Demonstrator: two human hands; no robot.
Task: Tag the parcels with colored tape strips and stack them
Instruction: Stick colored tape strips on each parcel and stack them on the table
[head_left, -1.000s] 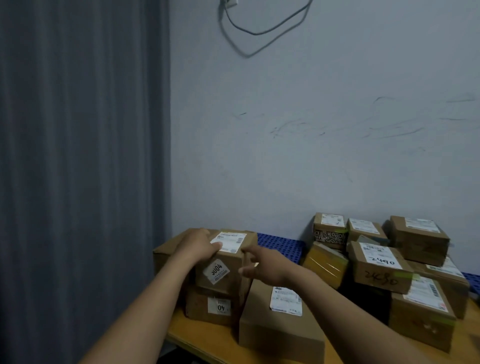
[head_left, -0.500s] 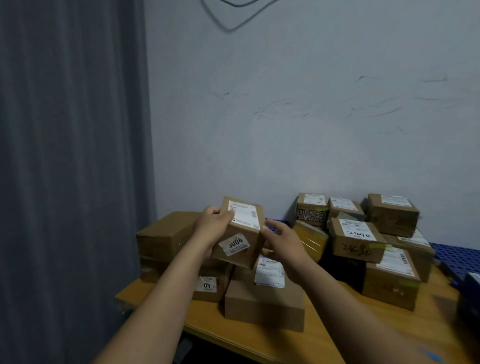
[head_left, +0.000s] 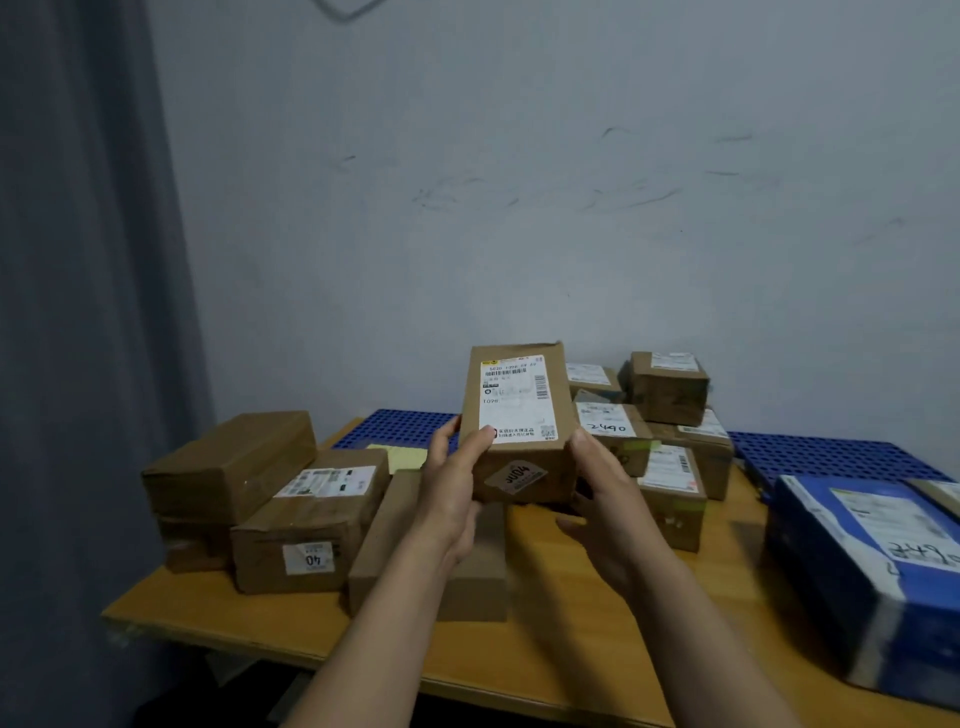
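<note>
I hold a small brown cardboard parcel (head_left: 519, 415) in the air above the wooden table (head_left: 566, 623), its white shipping label facing me and a "JU04" sticker on its lower face. My left hand (head_left: 451, 483) grips its left side with the thumb on the label. My right hand (head_left: 602, 488) clasps its right side. Behind it a stack of tagged parcels (head_left: 670, 415) carries green tape strips. To the left lie unstacked brown parcels (head_left: 306, 519).
A blue-wrapped parcel (head_left: 872, 561) lies at the table's right edge. A blue perforated mat (head_left: 831, 457) runs along the wall. A yellow note (head_left: 402, 457) lies on the mat. A grey curtain (head_left: 78, 312) hangs at the left.
Both hands lifted the small parcel off the left pile, carried it right and turned its label toward me. The camera view swung right and down.
</note>
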